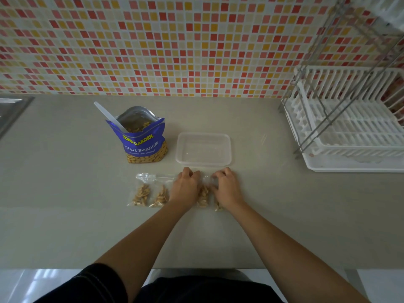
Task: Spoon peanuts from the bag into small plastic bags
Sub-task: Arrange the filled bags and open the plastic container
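Observation:
A blue peanut bag [142, 141] stands open on the counter with a white plastic spoon [108, 115] stuck in it. In front of it lie small clear bags with peanuts [150, 194] side by side. My left hand [185, 185] and my right hand [226, 185] both pinch the top of another small bag of peanuts [203, 194] lying between them. One more small bag [218, 206] shows partly under my right wrist.
An empty clear plastic container [203, 149] sits just beyond my hands. A white dish rack [349, 127] with a metal frame fills the right side. A steel sink edge [11, 110] is at the far left. A tiled wall backs the counter.

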`<state>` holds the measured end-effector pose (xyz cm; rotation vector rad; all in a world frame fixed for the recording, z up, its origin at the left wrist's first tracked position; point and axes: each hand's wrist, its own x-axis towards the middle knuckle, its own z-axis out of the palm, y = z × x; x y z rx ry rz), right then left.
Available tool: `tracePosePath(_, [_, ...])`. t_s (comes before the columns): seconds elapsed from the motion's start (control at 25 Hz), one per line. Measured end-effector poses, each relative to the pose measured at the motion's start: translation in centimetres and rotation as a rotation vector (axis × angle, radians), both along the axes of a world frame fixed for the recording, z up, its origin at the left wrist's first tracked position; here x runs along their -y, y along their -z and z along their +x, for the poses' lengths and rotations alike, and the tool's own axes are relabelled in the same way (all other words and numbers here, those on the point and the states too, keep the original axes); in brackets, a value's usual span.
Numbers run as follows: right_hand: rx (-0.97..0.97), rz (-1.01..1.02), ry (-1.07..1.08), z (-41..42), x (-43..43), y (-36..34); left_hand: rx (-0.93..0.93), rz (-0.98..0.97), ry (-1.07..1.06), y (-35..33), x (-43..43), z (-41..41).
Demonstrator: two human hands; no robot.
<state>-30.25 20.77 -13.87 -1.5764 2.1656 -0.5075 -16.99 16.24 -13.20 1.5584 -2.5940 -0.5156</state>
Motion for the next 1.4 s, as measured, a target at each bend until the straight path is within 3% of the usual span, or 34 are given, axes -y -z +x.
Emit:
tracePosePath(0.24, [-0.013, -0.193, -0.056, 0.0, -1.1, -0.9, -0.265, -0.082, 0.08, -0.2, -0.2, 0.9])
tracePosePath(0.32, [0.207, -0.254, -0.007, 0.0, -1.9, -1.3, -0.436, -0.005, 0.091, -1.2, 0.1, 1.6])
tracePosePath(0.44, [0.686, -0.236, 0.141, 0.1, -2.6, -2.6, -0.684, 0.335, -0.078, -3.1, 0.6, 2.6])
tracePosePath(0.6, [0.882, -0.299, 0.239, 0.6, -2.4, -3.7, -0.878, 0.586, -0.123, -5.1, 0.9, 3.2])
tracePosePath(0.72, [0.9, -0.321, 0.247, 0.9, -2.0, -4.4, -0.829, 0.572, -0.055, -6.1, 1.4, 3.0])
tracePosePath(0.92, [0.804, -0.36, 0.228, 1.2, -1.9, -5.0, -0.625, 0.31, 0.081, -7.0, 1.3, 2.0])
tracePosePath(1.08, [0.62, -0.357, 0.242, 1.4, -2.0, -5.1, -0.524, 0.183, 0.148, -6.9, 1.0, 1.4])
tracePosePath(1.2, [0.473, -0.351, 0.244, 1.7, -1.9, -5.3, -0.486, 0.142, 0.172, -6.7, 1.0, 1.3])
tracePosePath(1.4, [0.473, -0.347, 0.242, 1.3, -2.4, -5.4, -0.462, 0.155, 0.163, -5.8, 1.4, 2.6])
